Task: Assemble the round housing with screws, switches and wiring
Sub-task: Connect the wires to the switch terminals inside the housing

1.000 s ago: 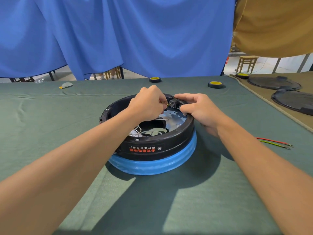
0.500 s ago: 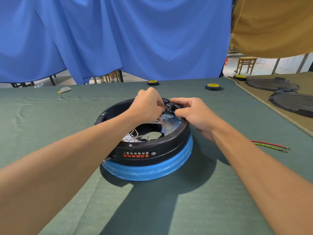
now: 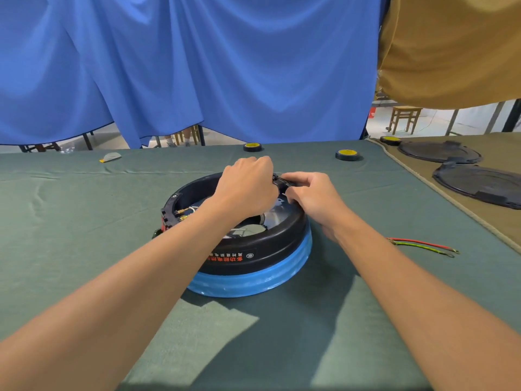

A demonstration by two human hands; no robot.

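By right hand (image 3: pixel 313 198), fingers curled, small black switch (image 3: pixel 280 182) pinched at far rim of round housing (image 3: pixel 253 251). left hand (image 3: pixel 248 187) curled against switch; grip cannot be told. Housing seated on blue ring (image 3: pixel 253 280), green table (image 3: pixel 84 235). Red and green wires (image 3: pixel 423 245) laid well right.

The round housing (image 3: pixel 253 249) sits mid-counter (image 3: pixel 84 221), with wires (image 3: pixel 188 210) lying inside it by its left wall. Over its far rim the left hand (image 3: pixel 248 187) and right hand (image 3: pixel 313 196) meet, a small part (image 3: pixel 280 182) between them, pinched in the right hand's fingers. Two loose wires (image 3: pixel 423 245) lie on the counter right of the housing. Behind it, near the far edge, stands one tape roll (image 3: pixel 252 147), with another tape roll (image 3: pixel 347 155) further right. On the adjoining surface at far right lie a third tape roll (image 3: pixel 390 140) and two flat covers (image 3: pixel 439 152), one before the other. A curtain (image 3: pixel 197 66) hangs behind the counter.
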